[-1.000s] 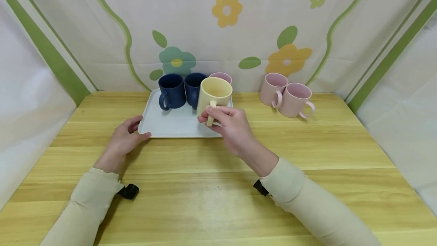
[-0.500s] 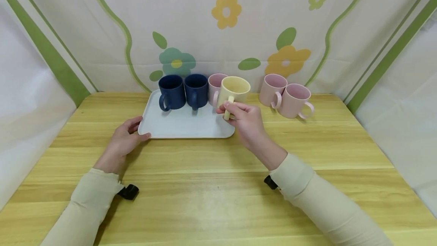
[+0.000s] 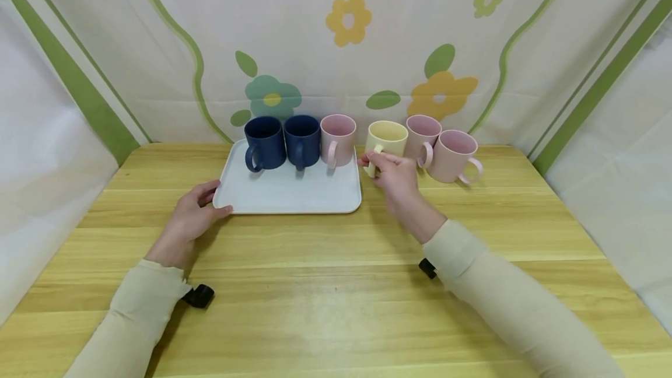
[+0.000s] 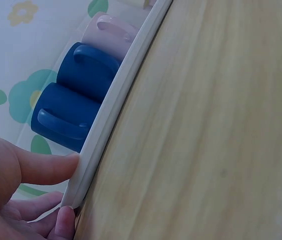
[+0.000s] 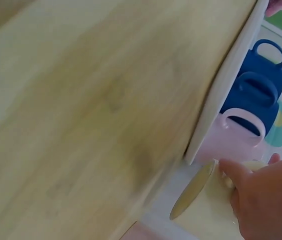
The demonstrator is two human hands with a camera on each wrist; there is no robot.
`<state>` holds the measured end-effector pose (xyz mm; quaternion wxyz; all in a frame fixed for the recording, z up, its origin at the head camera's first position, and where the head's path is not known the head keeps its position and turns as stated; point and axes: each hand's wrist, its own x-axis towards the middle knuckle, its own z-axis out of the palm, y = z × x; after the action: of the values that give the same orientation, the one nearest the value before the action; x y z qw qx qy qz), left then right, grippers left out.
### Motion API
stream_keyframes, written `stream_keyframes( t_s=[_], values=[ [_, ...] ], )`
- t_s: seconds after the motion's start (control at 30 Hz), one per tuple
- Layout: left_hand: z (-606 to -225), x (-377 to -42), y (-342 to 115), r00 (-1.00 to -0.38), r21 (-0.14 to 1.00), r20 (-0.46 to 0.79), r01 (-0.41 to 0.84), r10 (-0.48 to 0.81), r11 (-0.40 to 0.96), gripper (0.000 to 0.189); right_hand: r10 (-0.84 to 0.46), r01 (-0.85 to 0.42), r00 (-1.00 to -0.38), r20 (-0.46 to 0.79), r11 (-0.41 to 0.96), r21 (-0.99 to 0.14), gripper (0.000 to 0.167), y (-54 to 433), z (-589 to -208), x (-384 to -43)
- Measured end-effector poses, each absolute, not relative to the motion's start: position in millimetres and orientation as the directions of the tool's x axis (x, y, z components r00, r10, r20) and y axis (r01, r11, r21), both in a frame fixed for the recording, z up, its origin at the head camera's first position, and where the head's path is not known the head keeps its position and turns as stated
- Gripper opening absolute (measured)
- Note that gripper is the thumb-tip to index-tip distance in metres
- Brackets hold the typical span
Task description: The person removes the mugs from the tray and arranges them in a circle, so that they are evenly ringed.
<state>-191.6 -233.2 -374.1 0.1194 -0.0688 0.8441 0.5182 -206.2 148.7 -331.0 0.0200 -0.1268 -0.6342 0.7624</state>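
Observation:
My right hand (image 3: 400,184) pinches the handle of a pale yellow mug (image 3: 389,139), upright just right of the tray and close to a pink mug (image 3: 420,136). In the right wrist view the yellow mug (image 5: 213,205) shows from its side, partly behind the fingers. My left hand (image 3: 188,217) holds the near left corner of a white tray (image 3: 289,197); its thumb (image 4: 51,169) lies over the rim with a fingertip below. Along the tray's back stand two navy mugs (image 3: 265,144) and one pink mug (image 3: 340,142), handles toward me.
A second pink mug (image 3: 454,156) stands on the wooden table (image 3: 315,284), at the far right of the row. Behind the table hangs a white curtain (image 3: 294,28) printed with flowers. More fabric drapes down both sides.
My right hand has carried the yellow mug rightward and down, from over the tray to beside it. The tray's pink mug is now uncovered. My left hand stays at the tray corner.

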Motion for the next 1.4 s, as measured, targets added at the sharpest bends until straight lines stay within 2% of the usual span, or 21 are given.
stream_keyframes(
  t_s=[0.67,1.03,1.4],
  values=[
    [-373,-191,-233,-0.96,0.86,-0.279,-0.245,0.01,0.447,0.084,0.144,0.187,-0.965,-0.22,-0.21,-0.96,0.024,170,-345,-227],
    [-373,-191,-233,-0.962,0.859,-0.271,-0.239,0.007,0.453,0.084,0.088,0.27,-0.956,-0.28,-0.112,-0.956,0.042,174,-345,-231],
    [-372,-190,-231,-0.964,0.855,-0.265,-0.235,0.0,0.462,0.083,0.101,0.291,-0.948,-0.303,-0.112,-0.95,0.043,179,-347,-234]
  ],
)
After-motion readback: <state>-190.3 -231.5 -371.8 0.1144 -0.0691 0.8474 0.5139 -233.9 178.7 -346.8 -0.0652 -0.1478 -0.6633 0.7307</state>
